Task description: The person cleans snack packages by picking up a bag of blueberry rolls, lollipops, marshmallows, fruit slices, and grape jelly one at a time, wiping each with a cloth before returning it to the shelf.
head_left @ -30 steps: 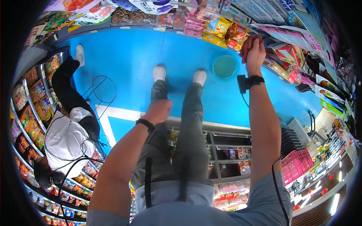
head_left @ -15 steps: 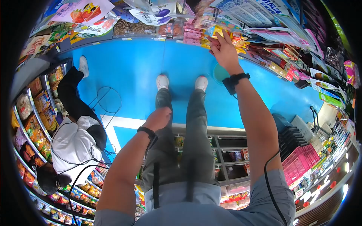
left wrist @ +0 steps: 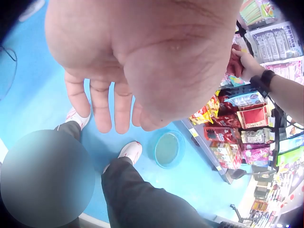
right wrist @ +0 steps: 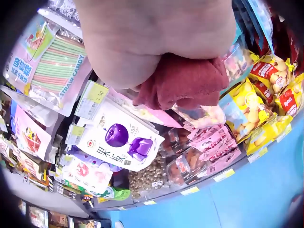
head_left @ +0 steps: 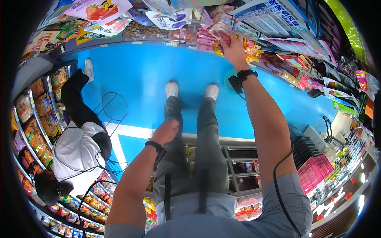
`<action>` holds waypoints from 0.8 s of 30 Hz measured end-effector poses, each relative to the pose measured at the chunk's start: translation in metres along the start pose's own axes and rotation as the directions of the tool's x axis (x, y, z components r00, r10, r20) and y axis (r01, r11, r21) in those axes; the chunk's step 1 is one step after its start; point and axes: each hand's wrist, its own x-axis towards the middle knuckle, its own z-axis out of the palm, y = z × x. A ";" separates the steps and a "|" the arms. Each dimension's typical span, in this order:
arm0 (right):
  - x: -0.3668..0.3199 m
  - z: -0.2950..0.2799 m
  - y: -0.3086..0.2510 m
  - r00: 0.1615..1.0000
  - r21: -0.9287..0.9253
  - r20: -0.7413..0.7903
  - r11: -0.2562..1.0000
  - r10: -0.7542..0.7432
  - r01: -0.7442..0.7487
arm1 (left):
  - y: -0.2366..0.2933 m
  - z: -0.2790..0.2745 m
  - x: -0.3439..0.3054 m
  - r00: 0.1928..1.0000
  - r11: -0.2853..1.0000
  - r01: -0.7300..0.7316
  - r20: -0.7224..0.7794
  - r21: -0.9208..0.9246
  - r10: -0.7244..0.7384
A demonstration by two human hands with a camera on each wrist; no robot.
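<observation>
My right hand (head_left: 235, 52) reaches to the snack shelf and grips a dark red cloth (right wrist: 183, 84). In the right wrist view the cloth is bunched under the palm, close over pink snack packets (right wrist: 218, 147) and beside yellow snack bags (right wrist: 244, 114). A white pouch with purple fruit pictures (right wrist: 121, 137) hangs to the left of it. My left hand (head_left: 166, 131) hangs in front of my thigh with nothing in it, its fingers (left wrist: 99, 107) loosely bent in the left wrist view.
A blue-green basin (left wrist: 182, 154) stands on the blue floor near the shelf foot. To the left, another person in a white shirt (head_left: 75, 158) is bent beside snack shelves, near a thin wire hoop (head_left: 115, 106). Pink crates (head_left: 315, 170) stand at the right.
My right hand has moved left with the cloth, from beside the basin to the shelf's snack packets, then slightly farther in. The left hand stays near the thigh.
</observation>
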 end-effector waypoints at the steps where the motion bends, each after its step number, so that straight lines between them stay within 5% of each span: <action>1: 0.000 0.001 0.001 1.000 0.073 0.011 0.997 0.012 -0.013 | -0.001 0.001 -0.001 1.000 1.000 -0.008 0.001 -0.001 0.008; 5: -0.008 -0.023 -0.022 0.994 0.225 0.085 0.971 0.065 -0.083 | -0.001 0.003 -0.002 0.999 0.999 -0.039 -0.012 -0.020 0.039; 8: -0.004 -0.018 -0.004 0.997 0.094 0.057 0.994 -0.056 0.050 | 0.003 0.000 0.000 0.998 0.998 -0.060 -0.034 -0.022 0.059; 11: -0.006 -0.021 -0.006 0.997 0.054 0.076 0.998 0.010 -0.014 | 0.007 -0.001 0.002 0.998 0.998 -0.063 -0.027 -0.018 0.063; 15: -0.010 -0.019 -0.011 0.999 0.306 0.044 0.952 0.019 -0.031 | 0.018 -0.006 0.003 1.000 0.999 0.013 0.013 -0.041 -0.013; 17: -0.014 -0.026 -0.016 0.998 0.267 0.057 0.962 0.039 -0.053 | 0.013 -0.001 0.004 1.000 0.998 -0.004 -0.005 -0.067 0.004; 20: -0.009 -0.014 0.018 0.984 0.027 -0.022 0.984 -0.176 0.177 | 0.026 -0.004 0.001 1.000 0.999 0.009 0.020 -0.051 -0.008; 23: -0.020 -0.034 -0.021 0.981 0.479 0.137 0.858 0.134 -0.184 | 0.031 0.000 0.002 0.999 0.999 -0.001 0.034 -0.044 0.002; 24: -0.020 -0.035 -0.018 0.987 0.421 0.123 0.895 0.107 -0.149 | 0.028 0.004 0.003 0.999 0.999 -0.008 0.032 -0.049 0.009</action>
